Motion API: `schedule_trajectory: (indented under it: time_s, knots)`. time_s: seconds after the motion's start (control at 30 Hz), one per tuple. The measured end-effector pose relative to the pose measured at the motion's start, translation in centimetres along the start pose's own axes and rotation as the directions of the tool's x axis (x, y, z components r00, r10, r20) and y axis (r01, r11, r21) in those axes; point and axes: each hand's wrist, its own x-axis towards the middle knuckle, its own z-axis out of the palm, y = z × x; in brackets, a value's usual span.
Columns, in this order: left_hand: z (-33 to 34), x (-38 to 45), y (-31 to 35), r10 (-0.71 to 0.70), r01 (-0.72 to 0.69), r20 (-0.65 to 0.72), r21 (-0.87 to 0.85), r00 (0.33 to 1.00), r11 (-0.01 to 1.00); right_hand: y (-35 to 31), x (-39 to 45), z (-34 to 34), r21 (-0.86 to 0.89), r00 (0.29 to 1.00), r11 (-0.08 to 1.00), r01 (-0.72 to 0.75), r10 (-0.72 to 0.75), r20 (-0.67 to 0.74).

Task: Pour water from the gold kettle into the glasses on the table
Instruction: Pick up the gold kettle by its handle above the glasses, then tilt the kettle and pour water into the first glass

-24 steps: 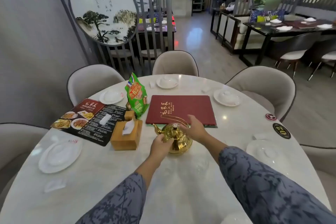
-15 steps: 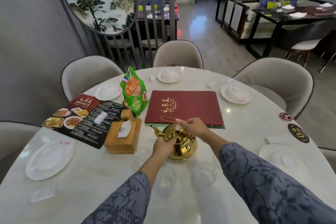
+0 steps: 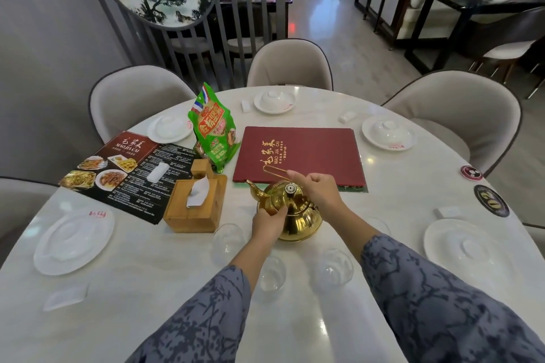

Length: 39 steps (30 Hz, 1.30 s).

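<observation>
Head view, kettle point(image 3: 295, 212) upright on table point(image 3: 147, 289) near menu point(image 3: 300, 153), left hand point(image 3: 268, 222) fingers pressed on its near-left side, right hand point(image 3: 317, 190) pinching wire handle point(image 3: 272, 171) above lid, glasses point(image 3: 333, 270) just in front, tissue box point(image 3: 194, 205) left

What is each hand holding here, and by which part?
Both hold the gold kettle: right hand on its handle, left hand against the body's near side.

A person's left hand point(image 3: 269, 222) presses against the side of a gold kettle point(image 3: 295, 215) on a white table point(image 3: 147, 289) while the right hand point(image 3: 317, 190) grips its thin handle. Clear glasses point(image 3: 333, 270) stand near the kettle, beside a red menu point(image 3: 300, 153) and a wooden tissue box point(image 3: 194, 206).
</observation>
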Motion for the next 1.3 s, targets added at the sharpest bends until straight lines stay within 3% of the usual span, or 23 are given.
schedule_trajectory:
  time_s: [0.3,0.67,0.87,1.03,1.3]
  knots:
    - [0.6,-5.6,2.4,0.201,-0.212,-0.078,-0.176,0.977,0.961,-6.3,-4.3,-3.7,0.03,0.993,0.996,0.082,-0.079,-0.083]
    - [4.1,-14.4,1.3,0.249,-0.215,0.073,-0.31,0.966,0.926,-11.0,-14.5,-10.6,0.049,0.978,0.996,0.079,-0.068,-0.198]
    - [7.4,-18.1,-0.5,0.233,-0.181,0.176,-0.27,0.956,0.946,-9.2,-18.0,-14.7,0.038,0.95,0.999,0.01,0.002,-0.312]
    - [10.4,-19.0,-2.0,0.13,-0.079,0.294,-0.179,0.947,0.981,-7.1,-19.5,-17.8,-0.044,0.914,0.995,-0.084,0.059,-0.402]
    - [14.6,-18.4,-4.1,0.017,0.002,0.394,-0.048,0.919,0.999,-3.6,-19.5,-21.2,-0.081,0.906,0.989,-0.124,0.08,-0.415]
